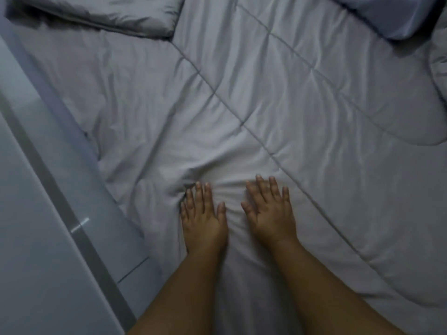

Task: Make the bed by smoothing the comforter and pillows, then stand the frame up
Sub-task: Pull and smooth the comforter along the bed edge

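A grey quilted comforter (278,93) covers the bed and fills most of the view, with creases bunched ahead of my fingers. My left hand (204,220) lies flat on it, palm down, fingers apart. My right hand (269,211) lies flat beside it, a little further forward, also palm down with fingers spread. Neither hand holds anything. A grey pillow (116,14) lies at the top left. A lighter blue-white pillow (391,13) shows at the top right corner. No frame is in view.
A pale glossy panel (31,213) with a grey strip runs diagonally along the bed's left side. The comforter's rounded edge (437,76) folds over at the far right.
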`<state>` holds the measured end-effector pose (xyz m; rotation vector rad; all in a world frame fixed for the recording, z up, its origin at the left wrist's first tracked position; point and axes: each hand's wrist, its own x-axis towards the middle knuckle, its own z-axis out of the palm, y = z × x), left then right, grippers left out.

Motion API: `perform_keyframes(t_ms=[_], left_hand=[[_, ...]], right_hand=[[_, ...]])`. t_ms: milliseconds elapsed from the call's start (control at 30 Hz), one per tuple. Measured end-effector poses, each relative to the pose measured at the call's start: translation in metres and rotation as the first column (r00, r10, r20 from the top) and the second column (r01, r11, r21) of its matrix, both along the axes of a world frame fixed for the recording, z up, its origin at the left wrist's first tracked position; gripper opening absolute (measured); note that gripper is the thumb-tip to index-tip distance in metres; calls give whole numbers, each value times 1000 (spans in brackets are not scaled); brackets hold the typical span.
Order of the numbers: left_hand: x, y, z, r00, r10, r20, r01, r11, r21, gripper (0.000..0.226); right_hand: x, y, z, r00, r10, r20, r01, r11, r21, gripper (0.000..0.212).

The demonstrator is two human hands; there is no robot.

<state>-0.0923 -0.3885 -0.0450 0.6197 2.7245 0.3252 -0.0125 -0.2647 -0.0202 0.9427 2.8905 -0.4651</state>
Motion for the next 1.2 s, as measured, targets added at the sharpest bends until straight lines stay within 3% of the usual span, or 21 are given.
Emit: perform_keyframes(t_ms=[133, 267, 467, 733, 933, 1067, 1200], left_hand=[[-71, -18, -6, 995, 93, -39, -93, 995, -22, 72], [-126, -21, -2, 977, 210, -37, -211, 977, -28, 77], [-156, 3, 15, 997, 76, -1, -76, 996, 41, 66], [-226, -10, 18, 938, 341, 59, -342, 940, -7, 60], [-303, -13, 3, 957, 289, -14, -290, 957, -15, 59], [-362, -18, -3, 952, 301, -50, -301, 954, -1, 59], [-413, -19, -3, 955, 293, -38, -293, 956, -2, 57]], right_hand=[[-81, -10, -5, 999, 54, 4, -54, 999, 8, 57], [-146, -10, -6, 992, 127, 3, -127, 992, -5, 65], [-199, -8, 10, 979, 204, -25, -202, 978, 51, 58], [-233, -8, 11, 954, 298, -37, -293, 952, 89, 67], [-299, -11, 2, 969, 244, -37, -238, 963, 124, 61], [-358, -12, -2, 965, 263, -8, -261, 961, 95, 76], [-418, -18, -2, 967, 253, 22, -254, 964, 84, 72]])
